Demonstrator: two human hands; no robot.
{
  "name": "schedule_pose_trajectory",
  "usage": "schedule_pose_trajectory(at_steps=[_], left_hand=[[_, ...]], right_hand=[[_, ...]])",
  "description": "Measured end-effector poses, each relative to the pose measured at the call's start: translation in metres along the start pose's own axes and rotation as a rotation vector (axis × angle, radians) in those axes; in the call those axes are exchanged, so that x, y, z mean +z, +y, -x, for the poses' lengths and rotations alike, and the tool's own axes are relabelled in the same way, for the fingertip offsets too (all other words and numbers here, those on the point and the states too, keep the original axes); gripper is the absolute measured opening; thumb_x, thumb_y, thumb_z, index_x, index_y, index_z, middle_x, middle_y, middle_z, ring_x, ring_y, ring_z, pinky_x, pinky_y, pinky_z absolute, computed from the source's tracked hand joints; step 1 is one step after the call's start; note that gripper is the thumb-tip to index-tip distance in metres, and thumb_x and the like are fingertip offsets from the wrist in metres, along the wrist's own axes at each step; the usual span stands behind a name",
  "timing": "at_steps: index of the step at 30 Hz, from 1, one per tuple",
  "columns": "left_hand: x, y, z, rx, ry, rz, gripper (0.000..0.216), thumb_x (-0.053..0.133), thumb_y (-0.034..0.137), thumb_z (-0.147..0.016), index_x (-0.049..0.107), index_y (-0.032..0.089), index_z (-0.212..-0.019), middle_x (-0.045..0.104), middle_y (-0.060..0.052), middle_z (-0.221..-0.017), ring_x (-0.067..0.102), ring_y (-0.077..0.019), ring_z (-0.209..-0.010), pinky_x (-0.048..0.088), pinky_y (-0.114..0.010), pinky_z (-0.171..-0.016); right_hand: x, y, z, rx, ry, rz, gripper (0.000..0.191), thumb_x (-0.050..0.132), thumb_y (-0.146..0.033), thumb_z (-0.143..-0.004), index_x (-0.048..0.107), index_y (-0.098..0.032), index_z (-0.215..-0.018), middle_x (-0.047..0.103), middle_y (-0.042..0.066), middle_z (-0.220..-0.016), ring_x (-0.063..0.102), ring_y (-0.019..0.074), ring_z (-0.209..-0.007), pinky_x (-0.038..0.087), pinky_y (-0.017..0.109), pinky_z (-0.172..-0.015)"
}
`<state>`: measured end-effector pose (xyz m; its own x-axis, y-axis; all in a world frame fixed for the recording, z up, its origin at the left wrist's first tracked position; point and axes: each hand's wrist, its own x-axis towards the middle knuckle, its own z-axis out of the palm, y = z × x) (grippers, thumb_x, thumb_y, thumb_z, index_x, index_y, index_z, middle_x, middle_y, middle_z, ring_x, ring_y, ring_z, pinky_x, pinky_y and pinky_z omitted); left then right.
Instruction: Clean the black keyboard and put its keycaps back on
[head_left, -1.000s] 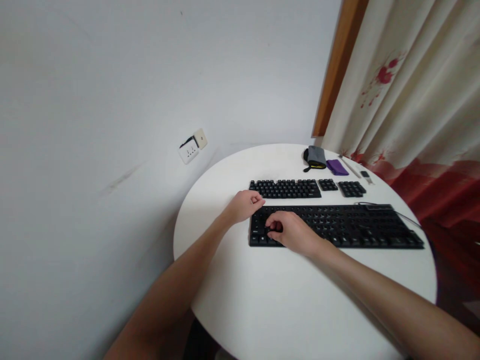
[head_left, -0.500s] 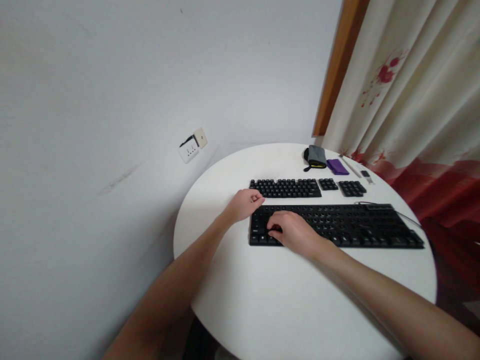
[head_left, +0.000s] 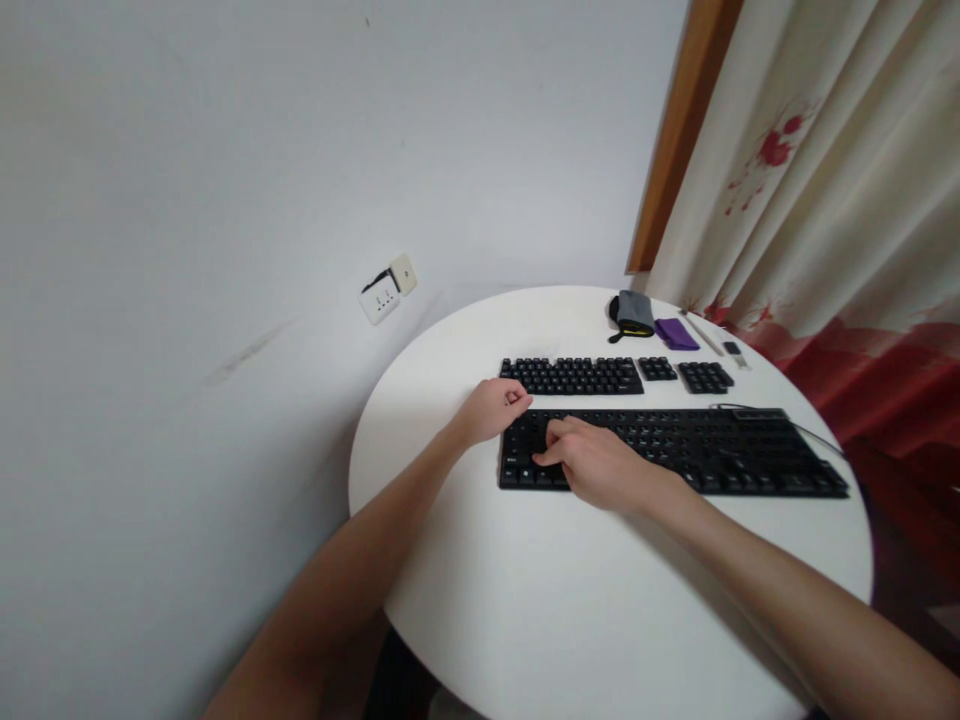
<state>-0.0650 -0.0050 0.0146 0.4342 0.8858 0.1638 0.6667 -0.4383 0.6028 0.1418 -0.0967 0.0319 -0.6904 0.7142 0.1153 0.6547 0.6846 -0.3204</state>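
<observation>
A full-size black keyboard (head_left: pixel 720 455) lies across the white round table, and part of it shows switches without keycaps. Over its left part, my right hand (head_left: pixel 592 462) has its fingers curled in, with the thumb stretched out and its tip down on the keys. I see nothing in that hand. My left hand (head_left: pixel 491 408) is closed at the keyboard's upper left corner, its fingers bent together. Whatever they might hold is hidden. Behind the keyboard sits a block of loose black keycaps (head_left: pixel 570 376), with two smaller keycap groups, a near one (head_left: pixel 658 368) and a wider one (head_left: pixel 705 377).
At the back right of the table (head_left: pixel 480 580) are a grey pouch (head_left: pixel 636 312), a purple cloth (head_left: pixel 676 334), a slim light-coloured tool (head_left: pixel 703 333) and a small dark-and-clear item (head_left: pixel 735 353). A cable (head_left: pixel 817 437) runs off the right. Wall (head_left: pixel 225 250) and curtain (head_left: pixel 810 200) border the table.
My right thumb has straightened and moved away from the curled fingers, its tip down on the keys. My left hand is almost unmoved.
</observation>
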Motion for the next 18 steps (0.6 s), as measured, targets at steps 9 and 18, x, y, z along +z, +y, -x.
schedule_pose_trajectory(at_steps=[9,18], left_hand=[[-0.002,-0.001,-0.002,-0.02,0.03,0.012,0.024,0.056,0.035,-0.086,0.069,0.018,-0.075,0.067,0.0,-0.069,0.058,-0.0144,-0.066,0.041,-0.024,-0.062],[-0.006,-0.008,-0.006,-0.047,0.117,0.032,0.025,0.056,0.036,-0.086,0.068,0.017,-0.075,0.064,0.001,-0.064,0.054,-0.0128,-0.06,0.039,-0.024,-0.059]], right_hand=[[0.003,0.009,-0.005,0.017,0.112,-0.116,0.05,0.047,0.005,-0.08,0.08,-0.025,-0.102,0.069,0.006,-0.105,0.061,0.0199,-0.098,0.046,0.031,-0.086],[0.006,0.01,-0.005,-0.02,0.112,-0.161,0.052,0.046,0.006,-0.079,0.08,-0.025,-0.103,0.07,0.006,-0.102,0.062,0.0199,-0.097,0.047,0.03,-0.085]])
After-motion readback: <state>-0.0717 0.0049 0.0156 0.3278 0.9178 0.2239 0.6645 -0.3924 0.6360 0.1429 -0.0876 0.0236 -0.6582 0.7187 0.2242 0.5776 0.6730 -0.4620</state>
